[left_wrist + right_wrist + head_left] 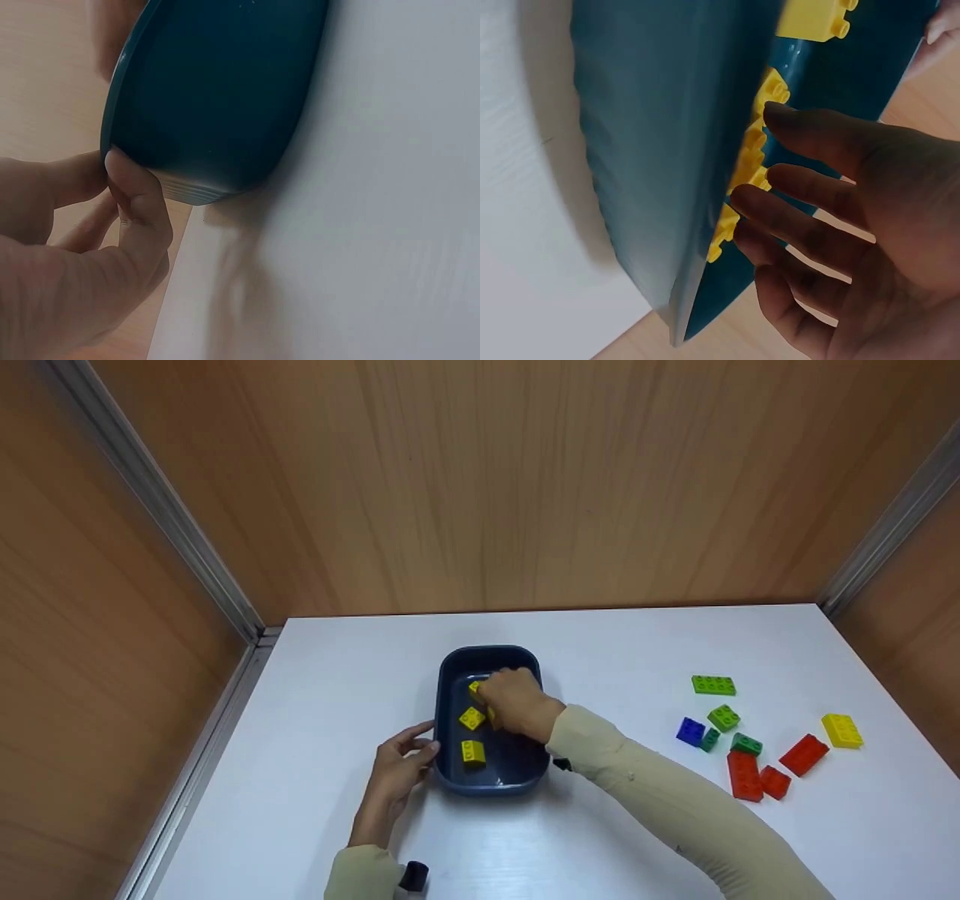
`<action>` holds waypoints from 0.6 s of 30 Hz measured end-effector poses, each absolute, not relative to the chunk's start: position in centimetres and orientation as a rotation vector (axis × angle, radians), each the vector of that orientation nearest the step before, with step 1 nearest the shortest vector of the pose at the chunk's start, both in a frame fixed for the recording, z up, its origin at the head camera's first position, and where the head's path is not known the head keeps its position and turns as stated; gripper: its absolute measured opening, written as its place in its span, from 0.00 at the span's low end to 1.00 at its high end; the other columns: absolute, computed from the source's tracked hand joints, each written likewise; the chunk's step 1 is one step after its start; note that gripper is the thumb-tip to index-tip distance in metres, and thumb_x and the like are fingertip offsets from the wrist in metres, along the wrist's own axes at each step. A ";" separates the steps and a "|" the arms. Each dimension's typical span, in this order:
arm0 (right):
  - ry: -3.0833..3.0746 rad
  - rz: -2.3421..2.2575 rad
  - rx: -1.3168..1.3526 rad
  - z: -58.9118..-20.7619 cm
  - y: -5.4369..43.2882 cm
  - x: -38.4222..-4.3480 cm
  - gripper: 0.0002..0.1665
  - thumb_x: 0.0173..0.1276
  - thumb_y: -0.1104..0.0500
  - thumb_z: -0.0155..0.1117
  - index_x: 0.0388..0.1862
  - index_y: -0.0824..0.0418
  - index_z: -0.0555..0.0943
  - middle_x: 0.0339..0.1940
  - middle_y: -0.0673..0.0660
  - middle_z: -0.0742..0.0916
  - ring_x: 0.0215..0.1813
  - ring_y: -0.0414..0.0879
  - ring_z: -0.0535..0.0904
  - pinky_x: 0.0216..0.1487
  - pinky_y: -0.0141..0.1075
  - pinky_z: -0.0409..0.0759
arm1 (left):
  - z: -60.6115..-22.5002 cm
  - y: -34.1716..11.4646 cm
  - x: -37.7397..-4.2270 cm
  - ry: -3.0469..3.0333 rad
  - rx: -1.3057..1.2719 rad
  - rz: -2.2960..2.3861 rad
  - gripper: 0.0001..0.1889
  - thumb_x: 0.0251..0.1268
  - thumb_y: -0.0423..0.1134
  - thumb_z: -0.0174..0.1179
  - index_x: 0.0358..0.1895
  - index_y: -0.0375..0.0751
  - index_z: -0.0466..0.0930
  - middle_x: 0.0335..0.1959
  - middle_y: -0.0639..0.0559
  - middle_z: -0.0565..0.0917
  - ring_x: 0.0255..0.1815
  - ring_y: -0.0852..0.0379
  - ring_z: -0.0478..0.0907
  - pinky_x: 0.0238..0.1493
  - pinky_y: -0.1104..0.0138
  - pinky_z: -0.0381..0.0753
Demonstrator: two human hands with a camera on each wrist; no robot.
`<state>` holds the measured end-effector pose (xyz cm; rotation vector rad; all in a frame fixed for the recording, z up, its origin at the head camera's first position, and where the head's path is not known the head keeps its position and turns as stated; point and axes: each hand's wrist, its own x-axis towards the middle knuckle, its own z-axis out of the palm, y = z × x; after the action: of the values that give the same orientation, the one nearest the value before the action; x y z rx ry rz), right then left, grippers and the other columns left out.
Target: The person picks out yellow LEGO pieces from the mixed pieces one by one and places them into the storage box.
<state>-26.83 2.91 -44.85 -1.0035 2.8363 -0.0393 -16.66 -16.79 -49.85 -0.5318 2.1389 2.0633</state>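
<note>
A dark blue plastic tray (491,790) stands on the white table with several yellow toy bricks (472,718) inside. My left hand (405,765) is at the tray's left side; in the left wrist view its thumb and fingers pinch the rim. My right hand (517,701) reaches over the right edge into the tray. In the right wrist view its fingers (810,184) are loosely bent, with the tips close to a row of yellow bricks (750,154). Whether a fingertip touches a brick is hard to tell, and none appears gripped.
Loose toy bricks lie on the right of the table: red (744,776), green (724,718), blue (690,731) and one yellow brick (842,730). A wooden panel (480,487) rises behind the table (300,697), with more panels at both sides.
</note>
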 end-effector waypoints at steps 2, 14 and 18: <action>2.843 -0.071 -1.023 -44.8 3.3 -26.8 0.18 0.68 0.58 0.78 0.56 0.59 0.89 0.51 0.57 0.91 0.50 0.53 0.86 0.58 0.49 0.85 | -49.9 -16.8 -16.6 2.134 -0.535 2.065 0.22 0.75 0.30 0.64 0.70 0.35 0.79 0.51 0.41 0.81 0.38 0.55 0.79 0.41 0.63 0.81; 2.906 -0.237 -1.087 -44.6 6.3 -26.1 0.16 0.70 0.61 0.76 0.55 0.63 0.90 0.47 0.59 0.92 0.47 0.54 0.87 0.52 0.49 0.87 | -50.0 -17.0 -16.4 2.133 -0.511 2.066 0.23 0.76 0.31 0.64 0.71 0.36 0.78 0.51 0.41 0.81 0.37 0.55 0.79 0.40 0.63 0.81; 2.932 -0.262 -1.066 -44.1 7.6 -26.0 0.19 0.66 0.61 0.80 0.54 0.63 0.90 0.47 0.59 0.91 0.47 0.54 0.87 0.52 0.50 0.87 | -50.1 -16.9 -16.5 2.140 -0.518 2.057 0.23 0.76 0.32 0.64 0.71 0.37 0.79 0.51 0.41 0.81 0.37 0.55 0.79 0.40 0.62 0.81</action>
<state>-25.96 7.60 -44.14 -1.0657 2.9322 -0.2620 -16.48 -16.95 -50.05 -0.5176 2.1402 2.0570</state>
